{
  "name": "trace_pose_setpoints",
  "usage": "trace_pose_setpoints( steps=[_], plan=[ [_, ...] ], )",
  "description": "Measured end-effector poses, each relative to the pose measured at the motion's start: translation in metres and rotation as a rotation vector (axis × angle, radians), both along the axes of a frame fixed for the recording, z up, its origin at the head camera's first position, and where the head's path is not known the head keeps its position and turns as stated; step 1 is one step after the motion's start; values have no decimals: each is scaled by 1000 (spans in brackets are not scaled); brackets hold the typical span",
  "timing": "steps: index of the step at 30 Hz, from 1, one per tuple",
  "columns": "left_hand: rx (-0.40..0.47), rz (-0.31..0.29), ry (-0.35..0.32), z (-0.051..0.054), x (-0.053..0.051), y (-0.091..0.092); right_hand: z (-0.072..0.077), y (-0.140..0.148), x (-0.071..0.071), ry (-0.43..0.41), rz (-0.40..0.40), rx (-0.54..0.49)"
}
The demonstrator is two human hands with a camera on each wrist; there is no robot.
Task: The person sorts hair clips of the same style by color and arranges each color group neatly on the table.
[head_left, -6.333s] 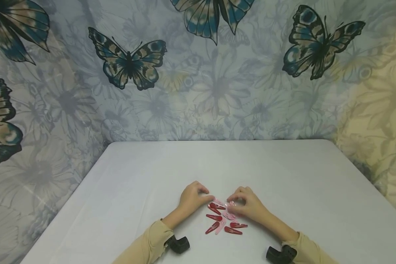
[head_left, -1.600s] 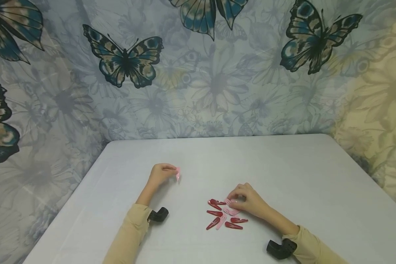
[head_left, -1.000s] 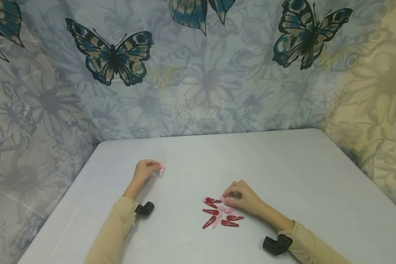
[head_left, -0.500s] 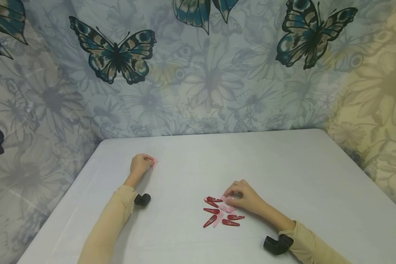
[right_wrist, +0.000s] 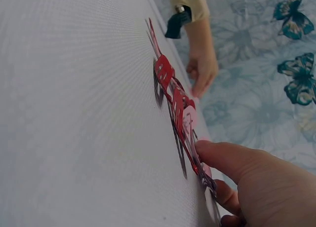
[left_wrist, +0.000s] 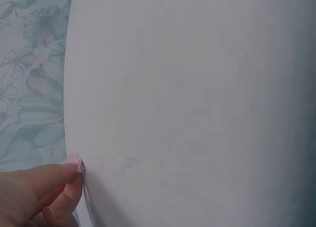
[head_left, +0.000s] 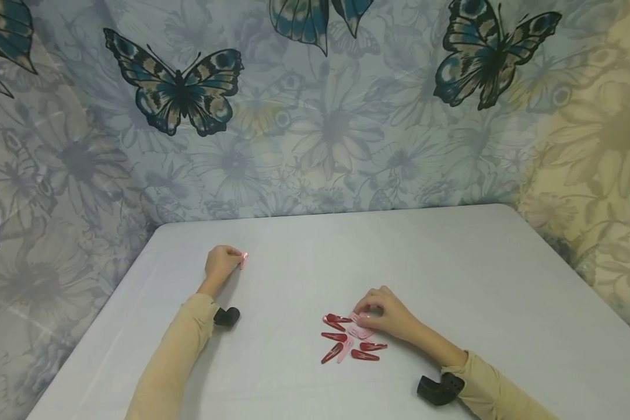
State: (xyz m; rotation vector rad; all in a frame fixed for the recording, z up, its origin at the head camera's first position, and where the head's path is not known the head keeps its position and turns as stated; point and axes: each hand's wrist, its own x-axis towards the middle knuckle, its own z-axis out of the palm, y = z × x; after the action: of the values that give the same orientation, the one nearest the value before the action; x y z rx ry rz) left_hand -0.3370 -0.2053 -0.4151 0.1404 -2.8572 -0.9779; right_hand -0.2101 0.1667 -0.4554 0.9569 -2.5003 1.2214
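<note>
Holding one pink hair clip (head_left: 244, 260) away from the rest

Nearest, two beige sleeves (head_left: 163, 364) are reaching in over a white table (head_left: 283, 373), and a black wrist piece (head_left: 440, 389) is jutting from the inner side of each wrist. Just beyond the nearer one, red hair clips (head_left: 365, 354) are lying on the table in a loose fan. Two of them are pointing to the right side, while the others are pointing to the left side, with the two farthest lying close together. Pink hair clips (head_left: 360, 333) are lying among them in an overlapping bunch, one of them slanting down between the red ones.

The right hand (head_left: 391, 315) is reaching over this bunch, its fingers bending and its thumb touching the pink ones. I cannot tell whether it is pinching one or only resting there.

Farther off and to the left, the left hand (head_left: 223, 264) is pinching the single pink hair clip between thumb and fingertips. The clip is sticking out beyond them; whether it is touching the table, I cannot tell.

Behind the table's far edge, a pale flowered backdrop (head_left: 331, 175) is rising, and large blue, tan and black butterflies (head_left: 180, 99) are showing across it.
</note>
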Motion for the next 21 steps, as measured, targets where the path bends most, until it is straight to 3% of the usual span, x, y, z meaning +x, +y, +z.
trace_pose_setpoints(
  steps=[7, 14, 21],
  plan=[
    [-64, 3, -11, 0, 0, 1, 1, 0, 0, -9, -1, 6],
    [-62, 15, 0, 0, 1, 0, 2, 0, 0, -7, -4, 12],
    [-27, -73, 16, -3, 1, -10, 2, 0, 1, -20, -11, 16]
  ],
)
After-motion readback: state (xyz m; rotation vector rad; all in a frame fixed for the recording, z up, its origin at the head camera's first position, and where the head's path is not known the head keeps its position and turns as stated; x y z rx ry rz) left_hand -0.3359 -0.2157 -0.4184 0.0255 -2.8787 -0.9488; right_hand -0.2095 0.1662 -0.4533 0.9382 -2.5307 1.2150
